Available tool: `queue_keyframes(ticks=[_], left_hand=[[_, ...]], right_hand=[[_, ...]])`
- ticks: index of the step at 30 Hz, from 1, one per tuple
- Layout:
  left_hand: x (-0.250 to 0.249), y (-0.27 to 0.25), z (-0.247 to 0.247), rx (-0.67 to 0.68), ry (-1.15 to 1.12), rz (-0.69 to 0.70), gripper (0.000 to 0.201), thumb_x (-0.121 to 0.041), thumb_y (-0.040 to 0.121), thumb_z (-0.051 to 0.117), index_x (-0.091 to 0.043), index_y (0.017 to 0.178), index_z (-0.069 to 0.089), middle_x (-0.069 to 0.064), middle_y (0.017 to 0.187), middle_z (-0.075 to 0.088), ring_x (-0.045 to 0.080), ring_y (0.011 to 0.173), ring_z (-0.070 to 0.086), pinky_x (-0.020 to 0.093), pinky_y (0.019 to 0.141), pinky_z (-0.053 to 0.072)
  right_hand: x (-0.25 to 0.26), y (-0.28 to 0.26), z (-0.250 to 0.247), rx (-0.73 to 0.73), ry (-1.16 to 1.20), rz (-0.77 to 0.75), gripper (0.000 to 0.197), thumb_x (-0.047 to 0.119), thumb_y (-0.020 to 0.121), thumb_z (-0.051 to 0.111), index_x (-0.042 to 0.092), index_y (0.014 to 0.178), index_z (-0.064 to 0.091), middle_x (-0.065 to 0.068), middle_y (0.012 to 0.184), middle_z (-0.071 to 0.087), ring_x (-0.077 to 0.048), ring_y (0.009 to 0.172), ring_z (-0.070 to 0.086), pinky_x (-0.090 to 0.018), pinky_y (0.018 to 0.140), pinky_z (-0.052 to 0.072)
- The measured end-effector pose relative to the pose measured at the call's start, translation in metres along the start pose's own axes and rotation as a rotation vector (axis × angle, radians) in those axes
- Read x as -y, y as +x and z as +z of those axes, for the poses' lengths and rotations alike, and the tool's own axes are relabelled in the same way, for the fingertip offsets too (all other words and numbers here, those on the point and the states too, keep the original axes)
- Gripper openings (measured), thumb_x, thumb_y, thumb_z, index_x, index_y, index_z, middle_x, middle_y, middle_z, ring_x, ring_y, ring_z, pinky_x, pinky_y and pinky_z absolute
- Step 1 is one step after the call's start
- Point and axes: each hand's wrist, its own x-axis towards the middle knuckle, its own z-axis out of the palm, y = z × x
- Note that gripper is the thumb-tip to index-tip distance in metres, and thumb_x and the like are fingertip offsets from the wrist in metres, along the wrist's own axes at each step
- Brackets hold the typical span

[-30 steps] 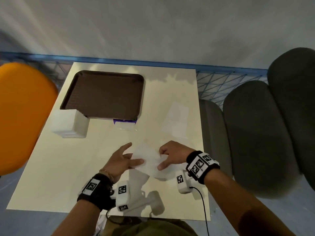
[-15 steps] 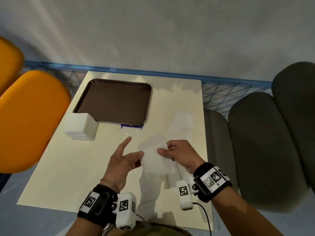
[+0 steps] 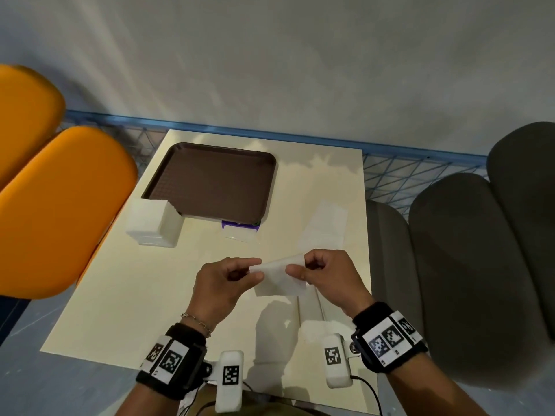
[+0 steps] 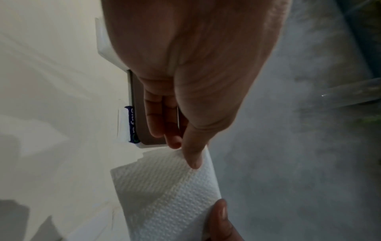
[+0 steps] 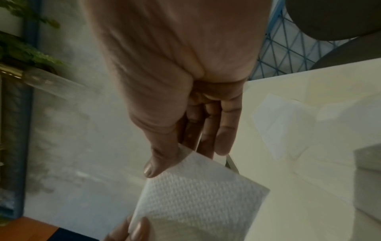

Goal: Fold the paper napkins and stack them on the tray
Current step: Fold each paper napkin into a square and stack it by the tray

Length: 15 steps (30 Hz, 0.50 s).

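A white embossed paper napkin [image 3: 277,276] [image 4: 169,194] [image 5: 198,195] hangs above the cream table [image 3: 126,295], held by its top corners. My left hand [image 3: 240,270] [image 4: 190,151] pinches the left corner between thumb and forefinger. My right hand [image 3: 303,267] [image 5: 177,156] pinches the right corner the same way. The brown tray [image 3: 210,183] lies empty at the far left of the table. A flat napkin [image 3: 324,225] [image 5: 282,124] lies on the table beyond my right hand.
A white napkin stack [image 3: 153,222] stands at the tray's near left corner. A purple-edged packet [image 3: 240,229] [image 4: 128,124] sticks out under the tray's near edge. Orange chairs [image 3: 60,205] stand left, grey chairs [image 3: 468,265] right, a blue mesh rail [image 3: 399,175] behind.
Both hands have lifted the napkin off the table. My left hand went from spread fingers to a pinch on the left corner. The right keeps its pinch.
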Motion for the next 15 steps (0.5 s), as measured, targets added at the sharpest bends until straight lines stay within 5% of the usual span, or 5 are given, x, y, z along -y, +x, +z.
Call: queue_keyframes(ticks=[11,13,15], left_hand=[[-0.003,0.004,-0.007,-0.086,0.08,0.075,0.013,-0.024,0.081,0.089,-0.032,0.088,0.082,-0.015,0.082,0.078,0.011,0.078,0.073,0.026,0.077,0.06],[-0.002,0.004,-0.009,-0.08,0.112,0.093,0.012,-0.024,0.082,0.088,-0.033,0.087,0.081,-0.018,0.082,0.077,0.008,0.076,0.071,0.022,0.073,0.057],[-0.002,0.005,-0.011,-0.073,0.152,0.117,0.012,-0.024,0.083,0.087,-0.034,0.086,0.08,-0.02,0.085,0.075,0.005,0.079,0.07,0.019,0.071,0.055]], right_hand=[[0.013,0.002,0.0,-0.04,-0.202,-0.037,0.025,0.038,0.076,0.095,0.021,0.084,0.079,0.006,0.081,0.078,-0.009,0.072,0.067,-0.027,0.072,0.056],[0.015,0.001,0.002,-0.048,-0.295,-0.006,0.034,0.043,0.073,0.095,0.026,0.095,0.076,0.012,0.093,0.076,-0.008,0.08,0.068,-0.026,0.075,0.054],[0.019,0.001,0.005,-0.1,-0.448,-0.003,0.066,0.051,0.067,0.097,0.033,0.122,0.065,0.021,0.121,0.066,-0.006,0.102,0.065,-0.025,0.086,0.052]])
